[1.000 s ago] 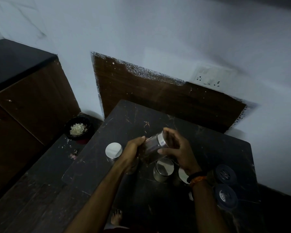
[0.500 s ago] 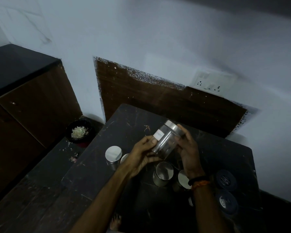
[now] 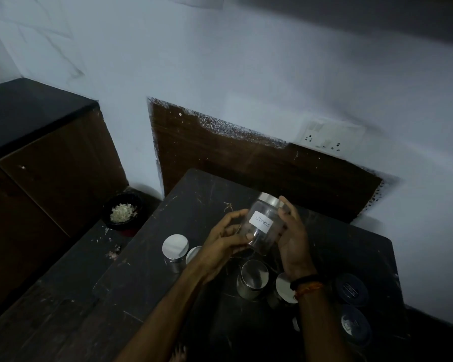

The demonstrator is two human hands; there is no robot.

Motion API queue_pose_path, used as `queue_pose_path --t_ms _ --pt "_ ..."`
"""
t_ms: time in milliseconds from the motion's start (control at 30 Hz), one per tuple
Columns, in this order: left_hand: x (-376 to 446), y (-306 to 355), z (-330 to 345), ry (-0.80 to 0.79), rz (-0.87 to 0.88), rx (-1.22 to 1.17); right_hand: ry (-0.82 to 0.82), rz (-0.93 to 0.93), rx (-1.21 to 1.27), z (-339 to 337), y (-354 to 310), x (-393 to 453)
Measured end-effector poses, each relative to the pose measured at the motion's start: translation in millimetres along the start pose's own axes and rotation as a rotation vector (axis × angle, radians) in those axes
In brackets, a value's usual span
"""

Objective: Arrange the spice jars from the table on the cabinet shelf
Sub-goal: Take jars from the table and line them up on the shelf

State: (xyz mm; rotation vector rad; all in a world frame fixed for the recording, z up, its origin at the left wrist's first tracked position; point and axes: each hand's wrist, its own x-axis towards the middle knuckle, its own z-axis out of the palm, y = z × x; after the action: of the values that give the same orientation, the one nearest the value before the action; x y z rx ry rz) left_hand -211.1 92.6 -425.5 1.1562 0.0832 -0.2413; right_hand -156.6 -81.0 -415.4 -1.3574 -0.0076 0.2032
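- Dark, scratched stone or laminate makes up the worktop [image 3: 168, 278], which fills the near middle of the view and butts against a brown wooden panel [image 3: 246, 163] on the pale wall.
- Brown wood also faces the cabinet [image 3: 50, 178] at far left, black-topped and with doors closed; no shelf shows, so I cannot tell where the jars are to go.
- Glass with a steel lid, the cloves jar [image 3: 264, 224] is held above the worktop between both hands, its white label turned up toward the camera. Its long axis tilts, lid toward the far right and base toward the near left.
- The left hand [image 3: 224, 241] cups the base from the left, fingers curled against the glass; the right hand [image 3: 292, 236] wraps the opposite side, its fingertips up by the lid. Both are closed on the jar, forearms rising from the near edge.
- The coming carry probably heads left toward the cabinet, so the left hand sits on the leading side, though either could take the jar alone.
- Other steel-lidded jars [image 3: 254, 275] stand below the hands, one [image 3: 175, 248] off to the left, and two dark-lidded jars [image 3: 351, 288] at near right.
- A small black bowl [image 3: 122, 211] of pale bits sits on the floor by the cabinet.
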Motion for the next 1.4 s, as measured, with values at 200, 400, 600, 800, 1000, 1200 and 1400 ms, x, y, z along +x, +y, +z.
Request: queue_pose_path --t_ms 200,400,600,800,1000,1200,1400 --pt "13.4 23.5 6.9 -0.048 0.094 0.020 -0.006 -0.072 -0.014 5.6 -30.6 15.8" --pt "35.9 85.8 28.2 -0.076 0.233 0.105 -0.027 -0.224 -0.031 16.0 -99.0 43.0" --pt "59.7 163.8 52.5 -0.110 0.380 0.238 -0.024 -0.386 -0.007 29.9 -174.8 68.0" --pt "70.9 228.3 68.3 -0.155 0.488 0.402 -0.077 -0.502 -0.037 43.6 -241.6 77.5" --pt "76.5 297.0 93.3 -0.135 0.589 0.515 -0.116 -0.598 -0.078 53.3 -291.9 80.3" --pt "78.1 365.5 121.4 -0.194 0.666 0.627 -0.164 -0.662 -0.080 60.7 -336.3 78.6" --pt "82.1 393.5 134.3 -0.257 0.684 0.739 -0.187 -0.683 -0.090 60.6 -356.3 78.0"
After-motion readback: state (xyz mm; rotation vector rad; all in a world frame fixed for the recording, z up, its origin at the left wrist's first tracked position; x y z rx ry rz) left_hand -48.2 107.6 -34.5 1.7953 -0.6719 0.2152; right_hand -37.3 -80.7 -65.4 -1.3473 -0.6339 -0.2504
